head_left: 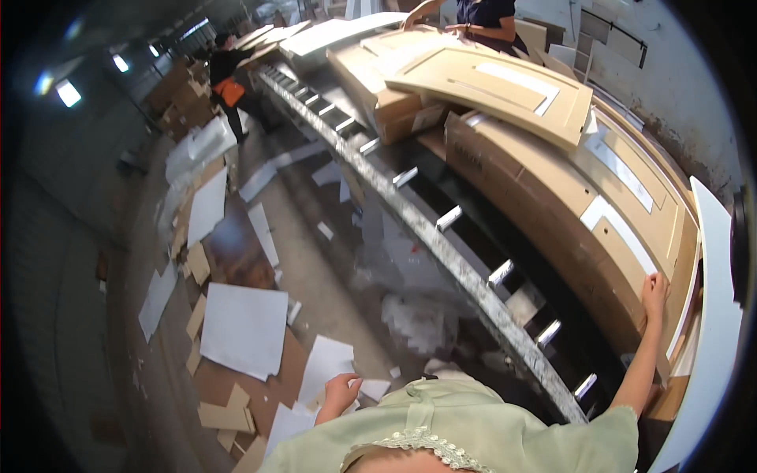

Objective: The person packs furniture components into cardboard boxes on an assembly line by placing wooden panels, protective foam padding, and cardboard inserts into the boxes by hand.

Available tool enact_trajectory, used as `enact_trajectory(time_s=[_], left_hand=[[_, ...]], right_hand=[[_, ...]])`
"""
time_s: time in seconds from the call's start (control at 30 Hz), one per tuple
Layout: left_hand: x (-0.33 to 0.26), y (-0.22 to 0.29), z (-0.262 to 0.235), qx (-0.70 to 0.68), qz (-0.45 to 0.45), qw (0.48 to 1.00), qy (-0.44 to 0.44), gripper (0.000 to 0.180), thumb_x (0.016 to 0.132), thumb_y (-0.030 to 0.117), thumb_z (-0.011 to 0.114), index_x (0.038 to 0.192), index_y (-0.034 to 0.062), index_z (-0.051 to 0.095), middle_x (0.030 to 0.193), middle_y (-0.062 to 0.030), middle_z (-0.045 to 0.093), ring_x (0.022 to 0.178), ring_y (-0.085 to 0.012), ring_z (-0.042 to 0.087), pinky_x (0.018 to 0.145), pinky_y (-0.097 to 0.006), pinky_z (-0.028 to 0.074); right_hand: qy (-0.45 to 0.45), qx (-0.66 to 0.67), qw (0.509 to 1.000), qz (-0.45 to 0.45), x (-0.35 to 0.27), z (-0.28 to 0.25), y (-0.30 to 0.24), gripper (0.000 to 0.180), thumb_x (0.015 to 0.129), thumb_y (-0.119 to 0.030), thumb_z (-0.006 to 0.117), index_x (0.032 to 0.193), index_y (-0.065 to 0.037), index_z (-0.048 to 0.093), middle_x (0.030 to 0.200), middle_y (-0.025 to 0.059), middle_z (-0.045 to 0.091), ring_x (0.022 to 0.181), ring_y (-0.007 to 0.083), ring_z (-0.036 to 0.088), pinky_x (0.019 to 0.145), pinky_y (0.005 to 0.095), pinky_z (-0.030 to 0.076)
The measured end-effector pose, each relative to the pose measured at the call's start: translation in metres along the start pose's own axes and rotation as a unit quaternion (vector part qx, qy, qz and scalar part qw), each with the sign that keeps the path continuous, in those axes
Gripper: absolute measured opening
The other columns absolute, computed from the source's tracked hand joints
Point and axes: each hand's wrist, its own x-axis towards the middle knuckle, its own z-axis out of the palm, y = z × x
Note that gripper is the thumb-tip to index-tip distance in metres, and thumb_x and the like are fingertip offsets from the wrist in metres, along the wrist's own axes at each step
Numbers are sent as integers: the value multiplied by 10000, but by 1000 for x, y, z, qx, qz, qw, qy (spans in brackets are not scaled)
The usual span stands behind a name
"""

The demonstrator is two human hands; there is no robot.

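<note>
My right hand (654, 295) reaches out to the right, its fingers closed at the near end of a white strip (624, 236). That strip lies along a tan panel (666, 225) with a raised frame, which rests on a long brown cardboard box (544, 201). Down at my left side, my left hand (340, 392) is loosely curled, with nothing visible in it. Below it, white sheets (325, 366) lie on the floor.
A roller conveyor (441, 244) with a speckled rail runs beside me. Another tan panel (505, 87) lies skewed across the boxes. Cardboard scraps and a white sheet (244, 329) litter the floor. One person (489, 20) works across the boxes, another (229, 83) farther along the conveyor.
</note>
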Motion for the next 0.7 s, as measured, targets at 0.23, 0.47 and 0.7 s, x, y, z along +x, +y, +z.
enact_trajectory(time_s=[0.23, 0.47, 0.7], left_hand=[[160, 137, -25, -29, 227, 973, -14, 218, 803, 267, 693, 937, 94, 687, 949, -83, 682, 881, -273, 633, 843, -416, 451], [229, 252, -53, -32, 391, 919, -32, 174, 837, 216, 685, 979, 116, 679, 1046, -30, 671, 974, -196, 631, 1025, -434, 340], [340, 272, -100, -167, 423, 890, -11, 110, 837, 170, 686, 916, 94, 679, 907, -29, 698, 798, -203, 648, 994, -435, 369]], right_hand=[[10, 109, 993, 37, -9, -45, -26, 140, 884, -165, 578, 896, -38, 520, 937, 122, 532, 972, 314, 468, 912, 405, 377], [-3, 135, 989, 55, -12, -48, -45, 110, 888, -120, 572, 888, -18, 529, 928, 120, 541, 933, 291, 511, 851, 378, 435], [113, 144, 981, 60, 1, -56, -34, 162, 924, -153, 574, 988, -5, 585, 970, 137, 607, 867, 290, 576, 791, 359, 470]])
